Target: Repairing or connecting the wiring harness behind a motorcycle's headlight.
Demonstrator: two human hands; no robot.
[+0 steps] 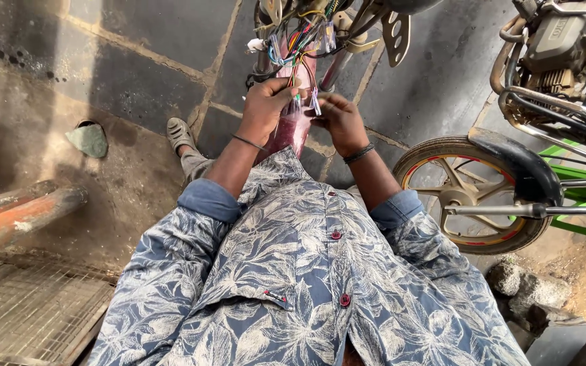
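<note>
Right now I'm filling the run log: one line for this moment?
left hand: holding wires | right hand: pinching connector | motorcycle wheel: beside

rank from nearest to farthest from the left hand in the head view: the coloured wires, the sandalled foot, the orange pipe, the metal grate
1. Coloured wires, at the left hand fingertips.
2. Sandalled foot, on the floor to its left.
3. Orange pipe, far left.
4. Metal grate, bottom left corner.

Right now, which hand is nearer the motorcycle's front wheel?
Right. The right hand works the wire bundle on the side toward the front wheel; the left hand is farther away, across the wires.
</note>
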